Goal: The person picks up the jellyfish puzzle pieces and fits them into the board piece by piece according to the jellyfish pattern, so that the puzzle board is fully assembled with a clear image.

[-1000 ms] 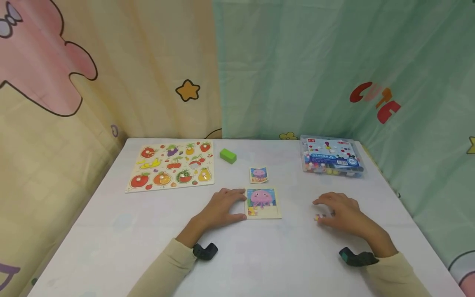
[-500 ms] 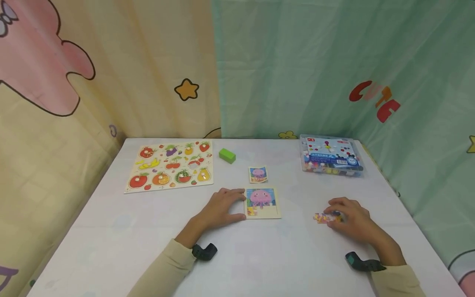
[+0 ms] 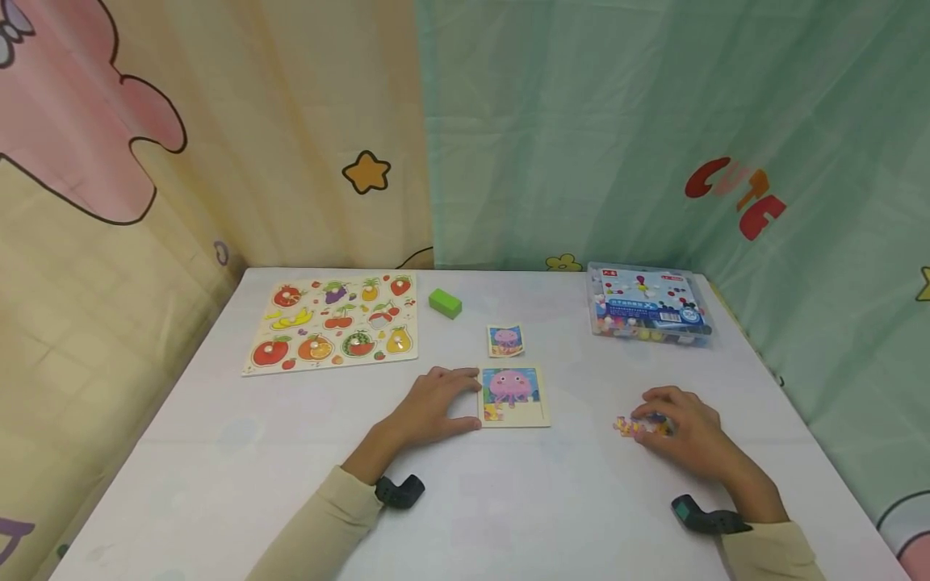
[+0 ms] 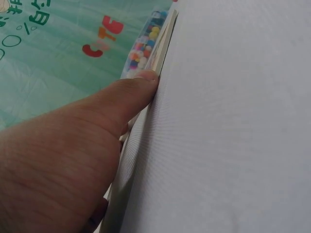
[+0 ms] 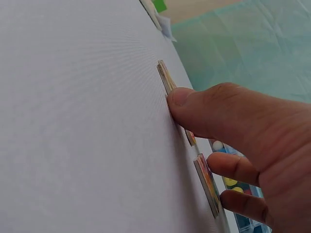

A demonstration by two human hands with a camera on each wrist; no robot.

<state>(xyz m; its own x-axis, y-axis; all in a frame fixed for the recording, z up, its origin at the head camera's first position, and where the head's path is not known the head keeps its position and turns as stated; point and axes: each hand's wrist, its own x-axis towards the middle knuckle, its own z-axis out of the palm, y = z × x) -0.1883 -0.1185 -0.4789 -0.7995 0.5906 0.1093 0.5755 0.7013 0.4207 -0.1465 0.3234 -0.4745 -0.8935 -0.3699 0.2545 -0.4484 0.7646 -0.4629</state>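
A small square puzzle board [image 3: 511,398] lies mid-table, showing a pink jellyfish picture with a bare strip at its lower part. My left hand [image 3: 432,406] touches the board's left edge with index finger and thumb; in the left wrist view the thumb [image 4: 141,82] presses against that edge. At the right, loose puzzle pieces [image 3: 623,426] lie flat on the table. My right hand [image 3: 686,428] pinches one between thumb and index finger, the thumb [image 5: 187,104] along its near edge in the right wrist view. A second piece [image 5: 207,184] lies below the other fingers.
A jellyfish picture card [image 3: 505,341] lies just behind the board. Further back are a fruit peg puzzle [image 3: 337,323] at left, a green block [image 3: 446,303], and a clear plastic case [image 3: 649,307] of coloured beads at right. Curtains hang behind the white table [image 3: 508,516].
My right hand has moved right and lowered onto the loose puzzle pieces, its thumb and index finger closing round one. My left hand has stayed at the board's edge.
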